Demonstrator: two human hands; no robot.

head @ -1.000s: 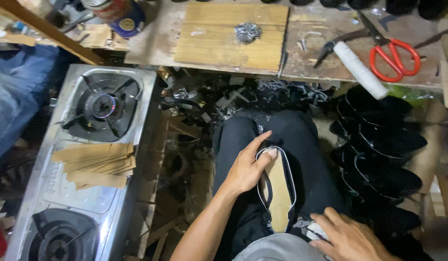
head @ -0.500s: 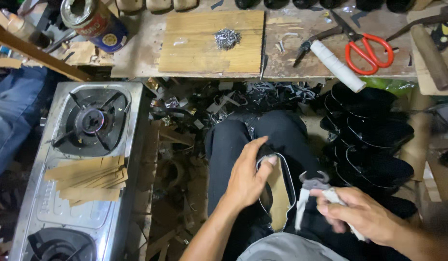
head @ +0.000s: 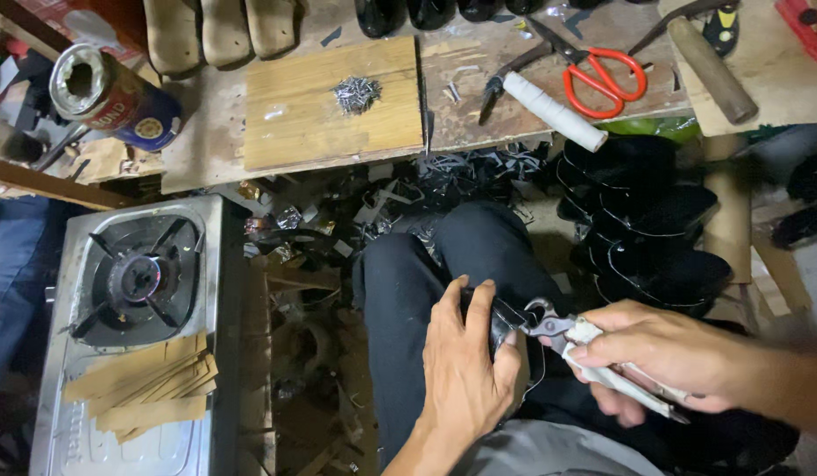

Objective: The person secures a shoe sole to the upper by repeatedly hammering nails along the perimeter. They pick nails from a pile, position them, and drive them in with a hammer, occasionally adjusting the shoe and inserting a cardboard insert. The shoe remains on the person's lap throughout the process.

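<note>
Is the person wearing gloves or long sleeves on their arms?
No. The left hand and right hand are bare, with no gloves, rings or watch showing. Both forearms are uncovered as far as the picture shows, so no sleeves are in view. The fingers are bare too.

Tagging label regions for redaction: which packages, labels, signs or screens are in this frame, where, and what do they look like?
Labelled tin can: upper left, lying on its side on the cluttered wooden bench, open end toward the camera; cylindrical, red and dark blue printed wrap with a round gold seal.
No other packages, signs or screens visible.
</note>
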